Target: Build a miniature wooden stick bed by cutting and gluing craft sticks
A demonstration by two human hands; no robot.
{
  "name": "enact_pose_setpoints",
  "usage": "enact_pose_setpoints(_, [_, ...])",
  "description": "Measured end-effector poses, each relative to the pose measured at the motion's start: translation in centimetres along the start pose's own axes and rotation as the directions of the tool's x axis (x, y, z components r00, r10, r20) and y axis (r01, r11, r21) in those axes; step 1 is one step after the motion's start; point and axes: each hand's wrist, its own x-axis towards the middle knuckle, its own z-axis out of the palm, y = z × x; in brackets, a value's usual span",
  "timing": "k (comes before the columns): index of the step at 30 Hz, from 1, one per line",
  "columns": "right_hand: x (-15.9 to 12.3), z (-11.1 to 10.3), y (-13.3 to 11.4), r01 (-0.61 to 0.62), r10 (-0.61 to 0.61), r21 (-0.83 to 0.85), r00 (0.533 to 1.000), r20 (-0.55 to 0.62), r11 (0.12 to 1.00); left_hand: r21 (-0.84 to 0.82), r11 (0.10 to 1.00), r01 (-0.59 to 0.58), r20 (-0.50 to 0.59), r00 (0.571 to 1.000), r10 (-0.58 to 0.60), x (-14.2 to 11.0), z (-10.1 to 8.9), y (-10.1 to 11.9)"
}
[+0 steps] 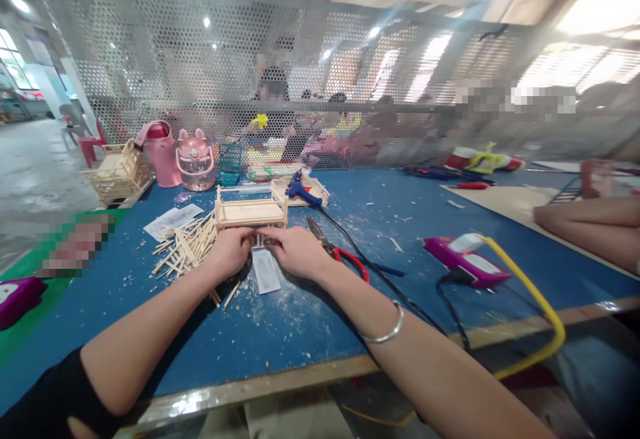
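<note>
A small bed-like model made of pale wooden sticks (251, 211) stands in front of me on the blue table. My left hand (231, 251) closes on its near left side, fingers curled and the thumb side toward the middle. Opposite it, my right hand (301, 250) pinches the near lower edge, the index finger reaching across to the left fingertips. The exact contact of the fingertips is partly hidden. Just left lies a heap of loose wooden sticks (189, 245). A white paper packet (267, 272) lies below and between my hands.
A blue glue gun (303, 191) rests behind the model, its cable trailing right. Red-handled pliers (350, 260) lie beside my right hand. Farther right sits a purple power strip (467, 262). Pink bottle (163, 155), clear jug (195, 162) and perforated screen (320, 85) stand behind; another person's arm (585, 215) rests right.
</note>
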Motion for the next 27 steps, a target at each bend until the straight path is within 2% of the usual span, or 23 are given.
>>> enact_pose_setpoints(20, [0.0, -0.2, -0.1, 0.003, -0.003, 0.016, 1.000, 0.021, 1.000, -0.019, 0.999, 0.028, 0.006, 1.000, -0.028, -0.4, 0.1, -0.4])
enact_pose_setpoints(24, [0.0, -0.2, -0.1, 0.004, -0.005, 0.018, 1.000, 0.009, 1.000, 0.090, 0.996, 0.028, 0.000, 1.000, -0.028, -1.1, -0.5, -0.5])
enact_pose_setpoints(27, [0.0, -0.2, -0.1, 0.002, -0.002, 0.022, 1.000, 0.008, 1.000, 0.170, 0.980, 0.102, -0.038, 0.995, -0.097, -1.5, -1.4, 0.1])
